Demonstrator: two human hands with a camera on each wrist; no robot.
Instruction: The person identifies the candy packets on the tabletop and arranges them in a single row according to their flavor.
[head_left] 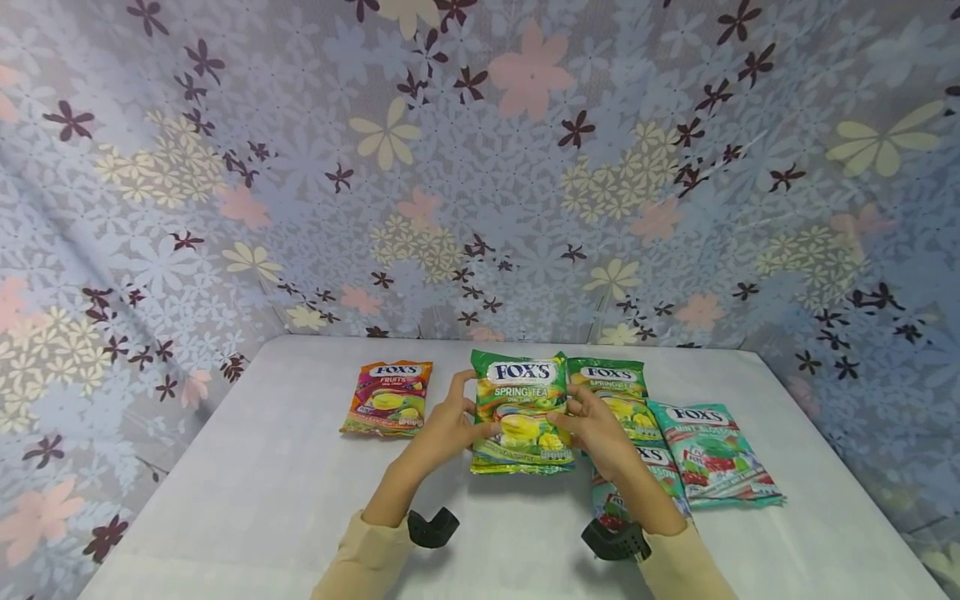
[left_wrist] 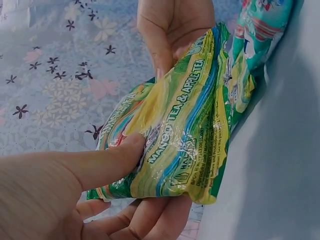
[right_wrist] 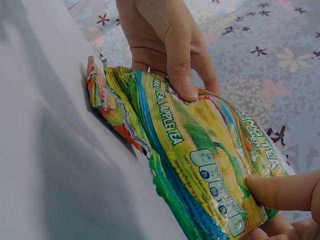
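A green and yellow Fox's Spring Tea candy bag (head_left: 520, 412) is held just above the white table (head_left: 262, 500), one hand on each side. My left hand (head_left: 450, 421) grips its left edge, thumb on the front (left_wrist: 127, 150) and fingers beneath. On the right edge, my right hand (head_left: 596, 425) pinches the bag with its thumb (right_wrist: 280, 192) on top. In the right wrist view the same bag (right_wrist: 200, 160) tilts over the table with the left hand (right_wrist: 170, 45) at its far end.
A red and orange Fox's Fruits bag (head_left: 387, 397) lies to the left. A second Spring Tea bag (head_left: 611, 392) and two teal mint bags (head_left: 712, 454) lie at right, partly under my right arm. Flowered cloth (head_left: 480, 167) hangs behind and beside the table.
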